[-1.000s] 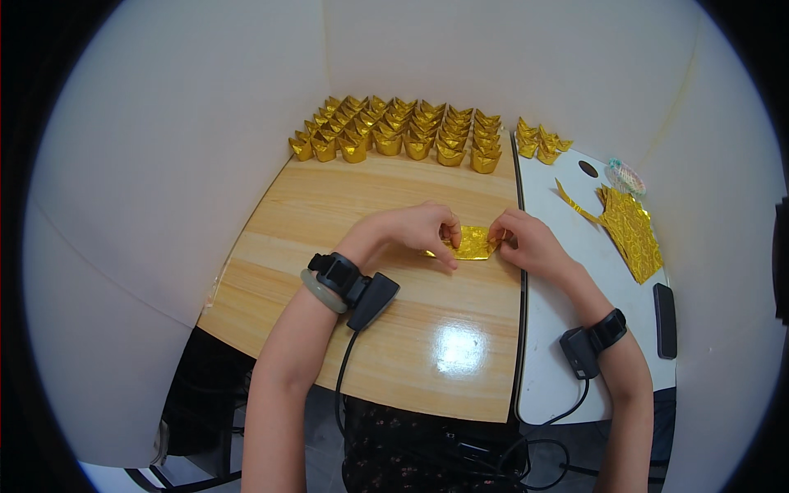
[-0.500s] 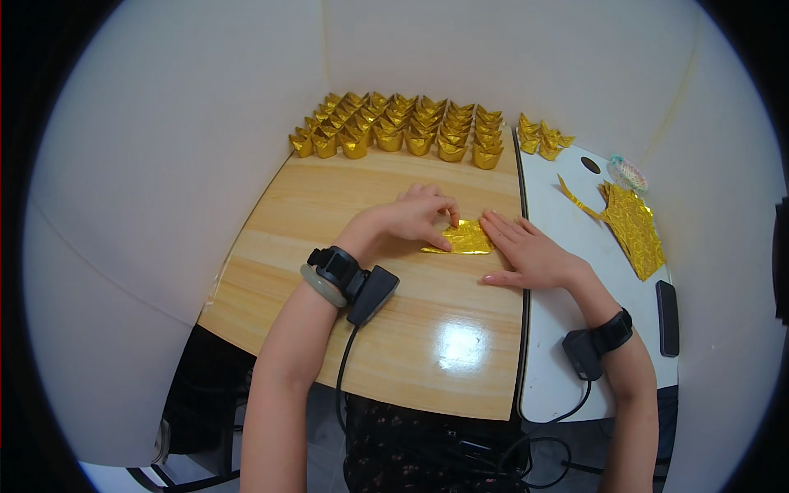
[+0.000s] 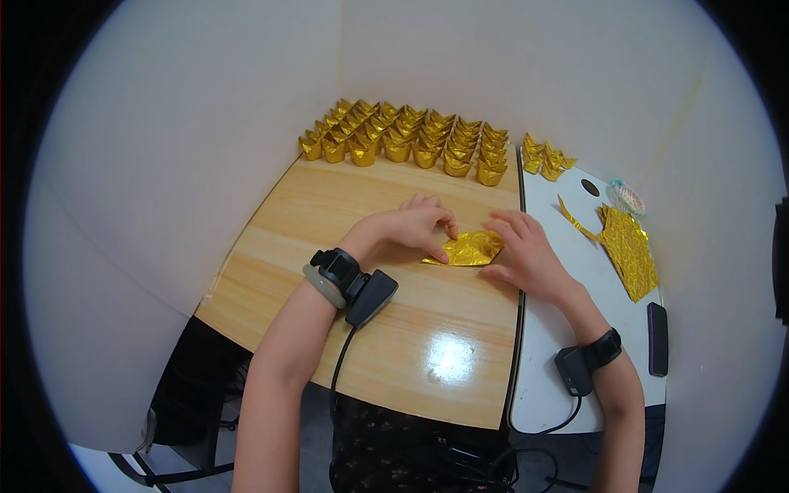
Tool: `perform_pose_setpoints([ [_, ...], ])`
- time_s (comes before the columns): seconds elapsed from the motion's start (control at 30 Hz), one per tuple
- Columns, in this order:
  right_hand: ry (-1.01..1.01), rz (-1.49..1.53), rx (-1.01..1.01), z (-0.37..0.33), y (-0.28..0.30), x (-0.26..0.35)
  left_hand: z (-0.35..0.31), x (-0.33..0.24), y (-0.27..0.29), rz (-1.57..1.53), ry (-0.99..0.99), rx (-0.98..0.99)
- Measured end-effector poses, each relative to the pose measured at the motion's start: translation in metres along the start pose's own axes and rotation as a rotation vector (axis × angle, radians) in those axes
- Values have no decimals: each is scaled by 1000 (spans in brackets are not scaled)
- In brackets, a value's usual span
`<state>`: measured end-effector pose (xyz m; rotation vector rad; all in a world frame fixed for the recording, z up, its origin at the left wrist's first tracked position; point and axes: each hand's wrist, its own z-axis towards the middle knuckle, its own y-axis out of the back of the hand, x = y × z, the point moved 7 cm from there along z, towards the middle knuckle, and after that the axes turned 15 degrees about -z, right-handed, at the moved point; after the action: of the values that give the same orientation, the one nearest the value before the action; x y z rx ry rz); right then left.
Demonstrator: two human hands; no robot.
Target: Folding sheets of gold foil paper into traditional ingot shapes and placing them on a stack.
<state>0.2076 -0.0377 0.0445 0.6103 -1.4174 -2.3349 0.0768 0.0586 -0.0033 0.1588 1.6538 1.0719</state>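
Observation:
A folded strip of gold foil paper lies on the wooden tabletop between my two hands. At the strip's left end is my left hand, its fingers curled and its thumb and forefinger pressing on the paper. My right hand arches over the right end, thumb and fingers spread apart on either side of that end. Black devices with cables are strapped to both wrists, and a pale bangle circles the left one.
Rows of folded gold paper ingots line the far edge. A few more gold ingots stand on the white table, with a stack of gold sheets, a coiled clear band and a dark flat bar. White walls enclose the tables.
My right hand has lifted from lying flat beside the strip and now arches over its right end with the fingers bent. The left hand stays at the left end. The view has shifted slightly.

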Motion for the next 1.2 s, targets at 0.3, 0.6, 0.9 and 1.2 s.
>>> perform_pose_setpoints([
  [0.3,-45,241,153,-7,-20,-5,5,-13,-9,-61,-48,141],
  [0.6,-103,212,83,-7,-17,-7,4,-24,-10,-82,-13,23],
  [0.9,-347,455,92,-4,-30,-24,7,-15,-4,-344,91,-63],
  [1.2,-426,610,150,-5,-44,-29,14,0,-6,-482,39,-198],
])
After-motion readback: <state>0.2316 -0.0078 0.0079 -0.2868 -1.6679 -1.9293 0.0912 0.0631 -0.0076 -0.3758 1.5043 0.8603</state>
